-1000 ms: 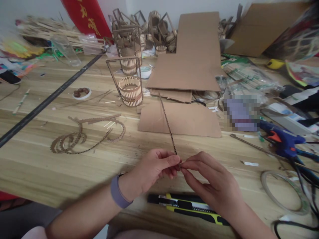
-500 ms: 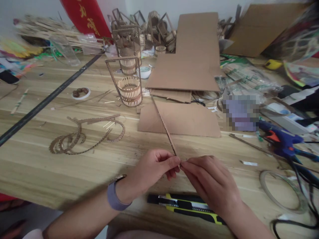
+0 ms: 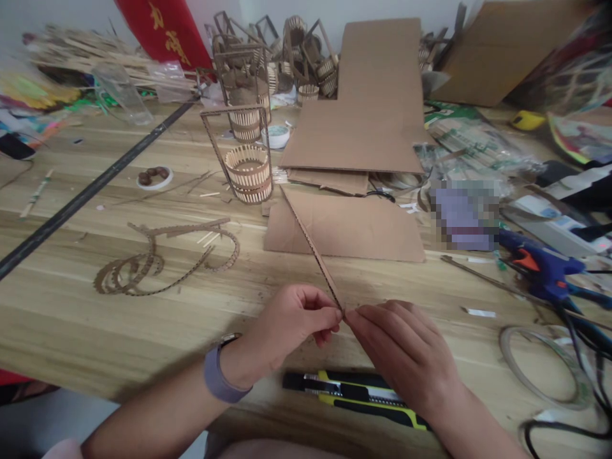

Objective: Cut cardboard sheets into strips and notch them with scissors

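A thin cardboard strip (image 3: 310, 245) slants away from me, its corrugated edge showing and its far end over a flat cardboard piece. My left hand (image 3: 306, 317) pinches its near end between thumb and fingers. Close against it, the fingertips of my right hand (image 3: 404, 347) are pressed together on the same end; the exact grip there is partly hidden. Under my right hand lies a yellow and black utility knife (image 3: 354, 390) on the wooden table. Curled cardboard strips (image 3: 143, 268) rest to the left.
A small stick bucket with a tall handle (image 3: 247, 172) stands beyond, with several more behind. Large cardboard sheets (image 3: 382, 83) lie at the back. On the right are a blue glue gun (image 3: 540, 264), a tape roll (image 3: 507, 363) and cables. A long dark bar (image 3: 105, 172) crosses the left.
The far end of the cardboard strip has swung slightly left, and more of its flat face shows. Both hands stay together at its near end, almost unmoved.
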Tool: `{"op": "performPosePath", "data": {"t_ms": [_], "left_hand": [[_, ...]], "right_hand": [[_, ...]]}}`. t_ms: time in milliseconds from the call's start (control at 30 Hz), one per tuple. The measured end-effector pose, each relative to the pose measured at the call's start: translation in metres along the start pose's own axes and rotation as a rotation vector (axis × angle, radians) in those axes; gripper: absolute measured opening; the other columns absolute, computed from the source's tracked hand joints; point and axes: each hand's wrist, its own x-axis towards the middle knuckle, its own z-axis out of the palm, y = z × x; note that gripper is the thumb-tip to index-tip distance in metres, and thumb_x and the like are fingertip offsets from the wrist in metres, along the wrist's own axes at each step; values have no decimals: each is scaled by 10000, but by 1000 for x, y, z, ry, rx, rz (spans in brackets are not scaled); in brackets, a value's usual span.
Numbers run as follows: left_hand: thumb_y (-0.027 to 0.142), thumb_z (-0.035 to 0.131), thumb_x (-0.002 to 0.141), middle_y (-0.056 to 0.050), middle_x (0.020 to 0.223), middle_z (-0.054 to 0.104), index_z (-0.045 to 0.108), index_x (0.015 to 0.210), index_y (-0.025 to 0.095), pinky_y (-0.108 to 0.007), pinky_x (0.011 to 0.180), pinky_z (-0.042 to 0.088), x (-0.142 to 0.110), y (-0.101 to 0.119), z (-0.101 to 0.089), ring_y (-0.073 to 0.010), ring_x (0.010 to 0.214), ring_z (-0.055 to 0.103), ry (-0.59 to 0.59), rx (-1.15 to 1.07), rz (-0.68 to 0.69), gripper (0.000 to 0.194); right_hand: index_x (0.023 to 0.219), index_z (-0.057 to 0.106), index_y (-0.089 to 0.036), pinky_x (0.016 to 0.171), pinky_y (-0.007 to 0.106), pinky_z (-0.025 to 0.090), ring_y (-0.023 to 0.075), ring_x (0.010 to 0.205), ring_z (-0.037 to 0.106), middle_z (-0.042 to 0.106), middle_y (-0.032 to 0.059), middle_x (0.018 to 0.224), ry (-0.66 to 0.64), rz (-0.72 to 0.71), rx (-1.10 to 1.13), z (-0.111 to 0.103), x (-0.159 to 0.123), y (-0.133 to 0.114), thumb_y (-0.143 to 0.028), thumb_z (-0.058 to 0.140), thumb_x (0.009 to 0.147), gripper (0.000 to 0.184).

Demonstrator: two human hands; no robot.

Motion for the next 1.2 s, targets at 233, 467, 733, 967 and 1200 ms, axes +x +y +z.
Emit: {"op": "performPosePath", "data": {"t_ms": [233, 467, 733, 967, 1200], "left_hand": [[304, 746, 636, 22, 562, 608, 658, 638, 159, -234, 523, 409, 2, 0, 0, -93, 515, 518, -19, -5, -18, 169], [255, 706, 646, 33, 547, 597, 647, 616, 161, -217, 504, 394, 1, -2, 0, -80, 501, 510, -15, -7, -8, 115], [254, 699, 615, 34, 537, 593, 639, 599, 165, -218, 483, 390, 2, -1, 0, -80, 484, 505, 2, 4, -43, 108], [223, 697, 589, 42, 528, 592, 633, 572, 171, -206, 454, 366, 2, -1, -1, -68, 456, 491, -20, -54, -66, 84], [230, 706, 605, 50, 516, 611, 651, 543, 185, -197, 442, 341, 0, 6, -2, -58, 451, 486, -45, -94, -107, 95]], "right_hand": [[1147, 652, -159, 694, 359, 490, 195, 734, 630, 754, 65, 884, -5, -22, -7, -1, 1, -1, -53, 507, 964, 256], [1168, 653, -147, 712, 364, 492, 212, 768, 643, 750, 80, 897, -23, -28, 11, 0, -1, -1, -42, 505, 955, 281], [1169, 640, -176, 715, 360, 502, 201, 764, 646, 761, 66, 918, -30, -44, -3, -2, 1, -2, -61, 465, 973, 286], [1156, 635, -164, 700, 348, 510, 192, 755, 654, 754, 62, 902, -30, -11, 42, -1, 1, -1, -49, 493, 979, 254], [1098, 621, -227, 634, 332, 542, 183, 684, 679, 736, 39, 839, 33, 101, 149, -2, 9, -4, 3, 548, 938, 289]]}}
